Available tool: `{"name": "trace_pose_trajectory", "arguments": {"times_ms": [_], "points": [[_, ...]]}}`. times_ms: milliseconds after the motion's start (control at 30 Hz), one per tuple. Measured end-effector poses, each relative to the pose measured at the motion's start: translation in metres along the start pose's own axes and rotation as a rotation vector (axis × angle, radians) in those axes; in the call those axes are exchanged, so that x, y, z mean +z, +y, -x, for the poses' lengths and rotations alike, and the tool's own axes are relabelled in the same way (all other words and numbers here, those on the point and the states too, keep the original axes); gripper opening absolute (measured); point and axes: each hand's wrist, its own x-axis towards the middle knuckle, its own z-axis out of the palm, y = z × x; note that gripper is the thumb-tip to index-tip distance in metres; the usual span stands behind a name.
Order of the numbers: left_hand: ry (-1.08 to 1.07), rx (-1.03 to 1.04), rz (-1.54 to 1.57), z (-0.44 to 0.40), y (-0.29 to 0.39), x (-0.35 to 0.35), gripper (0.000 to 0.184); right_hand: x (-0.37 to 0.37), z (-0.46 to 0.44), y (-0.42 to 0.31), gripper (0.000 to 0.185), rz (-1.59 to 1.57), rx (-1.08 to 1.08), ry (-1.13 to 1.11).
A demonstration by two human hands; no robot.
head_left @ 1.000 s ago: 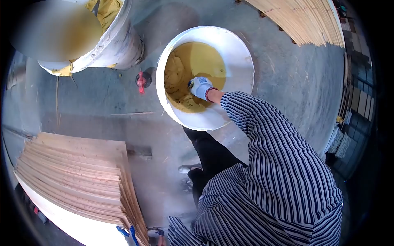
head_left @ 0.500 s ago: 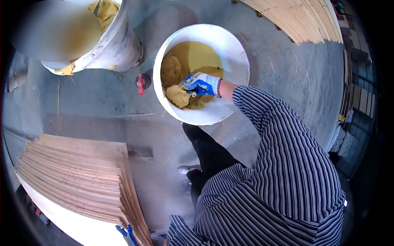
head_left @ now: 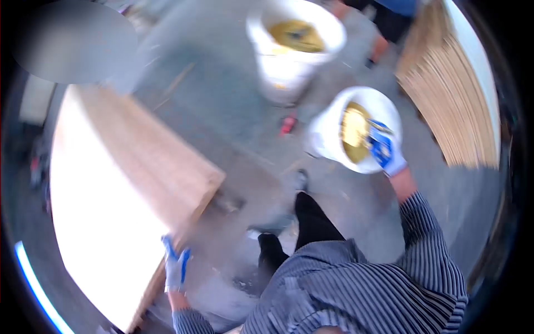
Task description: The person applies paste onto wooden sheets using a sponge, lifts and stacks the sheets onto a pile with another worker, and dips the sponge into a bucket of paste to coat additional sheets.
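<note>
View's swung; R gloved hand now up nr rim of R bucket. L to R: panel stack, L gloved hand by its edge, fingers spread; open floor btwn stack & buckets; far bucket w/ yellow putty-like paste; R bucket, same paste inside, R fingers curled, can't tell if gripping (blur); 2nd panel stack.

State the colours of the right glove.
The right glove is blue, with white toward the cuff; best seen in the head view, slightly blurred.
</note>
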Motion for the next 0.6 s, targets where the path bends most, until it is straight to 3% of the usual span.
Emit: {"name": "trace_pose_trajectory", "arguments": {"times_ms": [33, 67, 133, 167, 200, 300, 333, 367, 400, 433, 500, 533, 567, 600], "points": [[0.001, 0.078, 0.047, -0.004, 0.003, 0.007, 0.082, 0.010, -0.005, -0.022, 0.029, 0.015, 0.018, -0.049], [0.097, 0.260, -0.128, -0.017, -0.028, 0.025, 0.077, 0.029, -0.012, -0.043, 0.030, 0.044, 0.039, -0.094], [0.146, 0.321, -0.079, -0.017, -0.006, 0.039, 0.078, 0.057, -0.015, -0.098, 0.031, -0.983, 0.425, 0.051], [0.181, 0.354, -0.084, -0.008, 0.018, 0.041, 0.074, 0.067, -0.013, -0.118, 0.031, -0.768, 0.242, -0.045], [0.137, 0.350, 0.030, -0.010, 0.017, 0.047, 0.073, 0.075, -0.017, -0.135, 0.033, -1.188, 0.486, -0.138], [0.257, 0.519, 0.153, -0.020, -0.011, 0.070, 0.059, 0.149, -0.019, -0.198, 0.032, -1.225, 0.520, -0.225], [0.159, 0.414, 0.515, -0.023, -0.024, 0.068, 0.052, 0.172, -0.024, -0.213, 0.032, -1.243, 0.532, -0.272], [0.063, 0.317, 0.824, 0.017, 0.018, 0.070, 0.045, 0.125, -0.020, -0.228, 0.031, -1.257, 0.524, -0.356], [0.348, 0.319, 0.695, 0.052, 0.018, 0.061, 0.036, 0.114, -0.013, -0.260, 0.031, -1.254, 0.531, -0.447], [0.411, 0.227, 0.950, 0.070, -0.001, 0.052, 0.035, 0.129, -0.011, -0.271, 0.032, -1.267, 0.532, -0.506], [0.678, -0.018, 0.764, 0.107, -0.035, 0.017, 0.033, 0.144, -0.018, -0.308, 0.032, -1.285, 0.515, -0.634], [0.805, -0.046, 0.564, 0.109, -0.077, 0.013, 0.035, 0.154, -0.024, -0.324, 0.032, -1.281, 0.492, -0.694], [0.931, 0.058, 0.367, 0.124, -0.102, -0.001, 0.038, 0.163, -0.030, -0.336, 0.032, -1.285, 0.458, -0.751], [0.971, -0.064, 0.085, 0.129, -0.104, 0.006, 0.041, 0.151, -0.048, -0.330, 0.032, -1.278, 0.396, -0.814]]}}
